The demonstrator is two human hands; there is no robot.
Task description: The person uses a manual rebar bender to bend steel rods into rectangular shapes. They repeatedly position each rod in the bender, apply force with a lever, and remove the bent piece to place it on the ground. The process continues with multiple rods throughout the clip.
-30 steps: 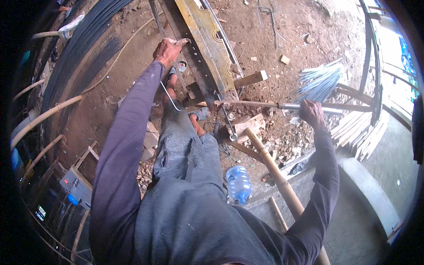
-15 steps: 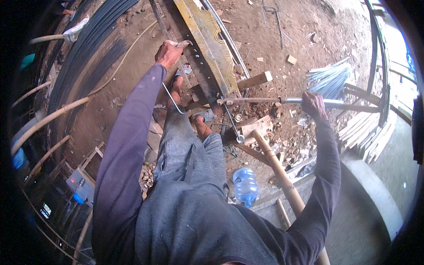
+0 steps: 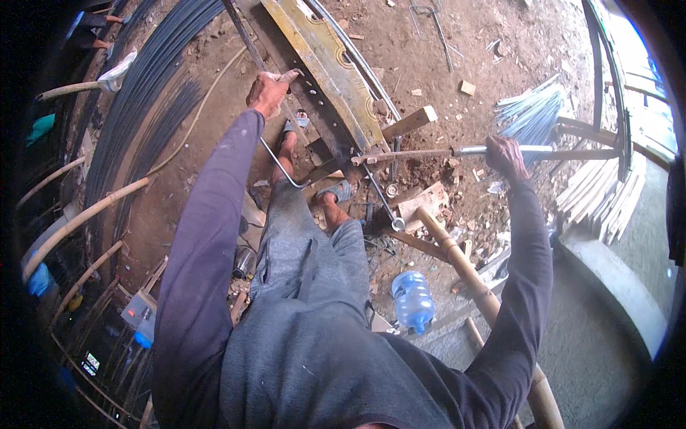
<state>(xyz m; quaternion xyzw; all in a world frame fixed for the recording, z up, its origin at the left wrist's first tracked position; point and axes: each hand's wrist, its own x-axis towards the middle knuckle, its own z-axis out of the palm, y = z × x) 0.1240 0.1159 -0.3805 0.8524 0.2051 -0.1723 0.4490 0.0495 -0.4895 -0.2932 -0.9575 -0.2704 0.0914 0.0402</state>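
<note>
My left hand [image 3: 267,94] is closed around a thin steel rod at the left edge of a dark metal bench [image 3: 286,53]. Below the hand, the bent part of the rod [image 3: 275,159] runs down to a hooked end above my trouser leg. Out to the right, my right hand [image 3: 506,157] is wrapped round the pipe handle of a long rebar bending bar [image 3: 418,155]. The bar lies roughly level, its jaw end at the near end of the bench. A yellowish metal channel [image 3: 325,68] lies along the bench top. My fingers hide part of the rod.
Long dark rods [image 3: 146,79] lie at the left. Cut rods [image 3: 532,107] and wooden strips [image 3: 597,200] are piled at the right. A bamboo pole [image 3: 457,261] slants past my right arm, near a blue water bottle [image 3: 413,302]. Rubble [image 3: 429,171] litters the ground.
The view has shifted slightly, so the bench appears farther left and the bottle farther right. Both hands keep their grips, and the bending bar stays nearly level.
</note>
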